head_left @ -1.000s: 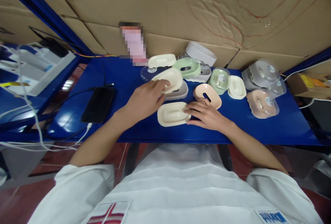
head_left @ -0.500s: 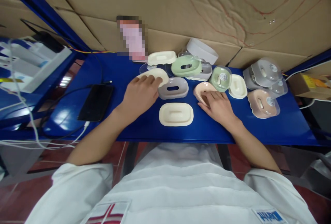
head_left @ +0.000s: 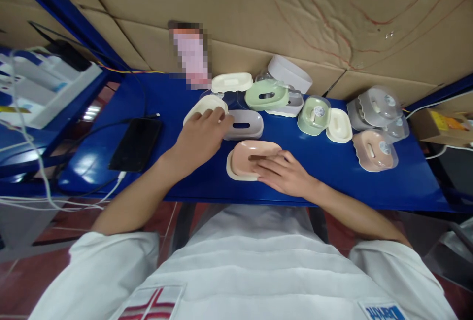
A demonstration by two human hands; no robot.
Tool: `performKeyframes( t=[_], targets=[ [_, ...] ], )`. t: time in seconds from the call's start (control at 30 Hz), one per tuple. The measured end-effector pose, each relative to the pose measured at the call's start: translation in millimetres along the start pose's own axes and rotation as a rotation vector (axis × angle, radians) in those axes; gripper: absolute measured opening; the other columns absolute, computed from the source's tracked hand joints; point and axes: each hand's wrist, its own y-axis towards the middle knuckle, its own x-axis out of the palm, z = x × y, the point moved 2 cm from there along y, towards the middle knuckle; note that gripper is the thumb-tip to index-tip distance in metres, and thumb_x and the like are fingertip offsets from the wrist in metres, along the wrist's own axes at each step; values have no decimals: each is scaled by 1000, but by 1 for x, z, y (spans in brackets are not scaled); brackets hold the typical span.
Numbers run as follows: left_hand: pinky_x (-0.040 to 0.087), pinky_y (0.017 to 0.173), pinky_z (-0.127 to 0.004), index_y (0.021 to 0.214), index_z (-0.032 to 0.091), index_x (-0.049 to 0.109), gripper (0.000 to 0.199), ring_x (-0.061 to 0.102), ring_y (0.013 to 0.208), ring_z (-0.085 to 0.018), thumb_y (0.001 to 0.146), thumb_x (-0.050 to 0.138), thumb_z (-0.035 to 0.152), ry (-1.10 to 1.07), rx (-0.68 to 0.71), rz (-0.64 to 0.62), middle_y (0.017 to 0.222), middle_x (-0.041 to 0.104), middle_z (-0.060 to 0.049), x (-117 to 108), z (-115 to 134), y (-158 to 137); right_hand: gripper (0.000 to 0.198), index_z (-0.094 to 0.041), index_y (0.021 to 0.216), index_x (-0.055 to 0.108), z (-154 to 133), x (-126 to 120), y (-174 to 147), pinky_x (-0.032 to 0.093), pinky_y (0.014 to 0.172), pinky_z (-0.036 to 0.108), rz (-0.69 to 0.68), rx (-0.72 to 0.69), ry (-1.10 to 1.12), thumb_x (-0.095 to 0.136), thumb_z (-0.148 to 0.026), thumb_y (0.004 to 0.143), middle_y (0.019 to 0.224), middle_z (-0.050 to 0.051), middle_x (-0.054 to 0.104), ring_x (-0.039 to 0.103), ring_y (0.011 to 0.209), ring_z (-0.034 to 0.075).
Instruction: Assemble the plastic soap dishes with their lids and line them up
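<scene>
My right hand (head_left: 281, 173) has its fingers closed on the right end of a peach oval cover (head_left: 247, 151) with a slot in its top. That cover sits over a cream oval tray (head_left: 233, 176) near the table's front edge, which shows at its left and lower sides. My left hand (head_left: 199, 137) has curled fingers on another cream oval tray (head_left: 197, 107), hiding its lower right part. Beside those fingers lies a grey slotted oval cover (head_left: 251, 124); its left end is partly hidden by the fingertips, and I cannot tell whether they touch it.
Behind stand a green slotted cover (head_left: 260, 100), a cream tray (head_left: 232, 82) and a white oval ring (head_left: 290, 73). To the right are a green clear-lidded box (head_left: 314, 115), a cream tray (head_left: 339, 125) and a peach clear-lidded box (head_left: 373, 150). A black phone (head_left: 136, 145) lies left.
My right hand has brought the peach cover left and toward me, over the front cream tray. The cream tray under my left hand has shifted left, and the grey cover slightly left.
</scene>
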Motion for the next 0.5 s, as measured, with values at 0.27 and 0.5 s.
performKeyframes(
  t=[0.27,0.5],
  targets=[
    [55,92,-43,116,21,74,31,71,107,-29,106,44,21,-153,359,110,120,74,-12,0,23,-1,38,-22,148,65,-4,15,3,45,112,43,-85,15,0,55,-27,112,148,10,71,63,137,25],
    [52,96,-45,125,21,72,31,71,114,-30,106,47,23,-189,317,151,125,74,-13,21,17,10,39,-20,146,67,7,5,0,49,111,46,-129,120,60,57,-27,109,154,11,66,61,142,29]
  ],
)
